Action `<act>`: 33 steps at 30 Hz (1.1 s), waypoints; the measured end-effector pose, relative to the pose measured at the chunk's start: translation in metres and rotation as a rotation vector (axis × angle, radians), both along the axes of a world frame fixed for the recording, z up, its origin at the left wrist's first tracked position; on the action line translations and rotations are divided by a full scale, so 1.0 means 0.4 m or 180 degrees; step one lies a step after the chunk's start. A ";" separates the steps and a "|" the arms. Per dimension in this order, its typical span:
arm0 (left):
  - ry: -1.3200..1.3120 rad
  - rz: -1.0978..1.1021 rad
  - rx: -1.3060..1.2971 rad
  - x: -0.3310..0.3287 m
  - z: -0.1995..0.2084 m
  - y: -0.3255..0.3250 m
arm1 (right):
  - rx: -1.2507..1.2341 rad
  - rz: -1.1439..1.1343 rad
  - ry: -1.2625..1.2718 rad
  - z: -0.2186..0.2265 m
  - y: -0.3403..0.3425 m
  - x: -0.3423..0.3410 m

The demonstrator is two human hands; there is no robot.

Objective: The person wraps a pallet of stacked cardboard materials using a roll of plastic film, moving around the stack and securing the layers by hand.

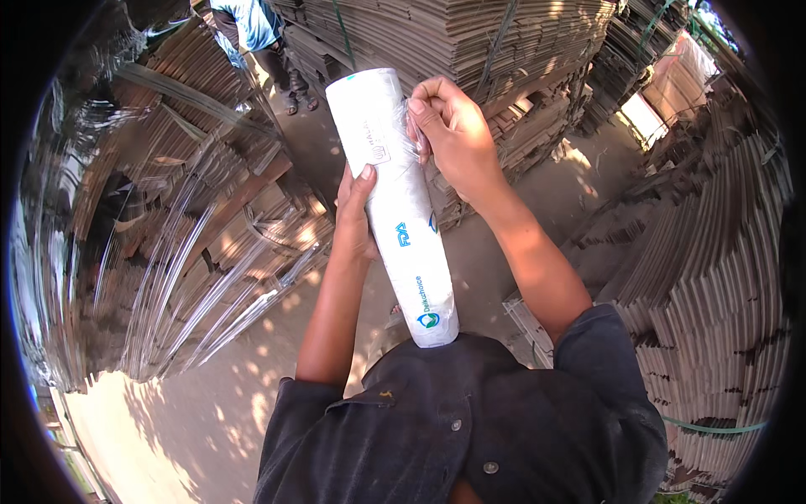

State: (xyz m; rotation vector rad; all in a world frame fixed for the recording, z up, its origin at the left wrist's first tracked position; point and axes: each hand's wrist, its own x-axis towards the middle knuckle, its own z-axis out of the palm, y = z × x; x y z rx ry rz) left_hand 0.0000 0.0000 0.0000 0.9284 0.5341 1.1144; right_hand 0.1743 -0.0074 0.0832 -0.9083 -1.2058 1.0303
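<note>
A long white sleeve of stacked cups (pixel 395 202), wrapped in clear plastic with blue print, stands tilted with its lower end against my chest. My left hand (pixel 357 210) grips the sleeve around its middle from the left. Near the top end, my right hand (pixel 453 134) pinches the plastic wrap with its fingertips. Both forearms come up from my dark blue shirt.
Tall stacks of flattened cardboard (pixel 470 34) rise ahead and to the right (pixel 714 277). Loose cardboard sheets under clear plastic film (pixel 193 235) lean on the left. Another person (pixel 260 42) stands at the top left on the bare dirt floor (pixel 537 193).
</note>
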 end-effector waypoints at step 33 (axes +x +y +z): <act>-0.0071 -0.0401 -0.0266 0.035 0.023 0.142 | 0.1214 -0.1593 -0.1910 0.026 0.037 -0.005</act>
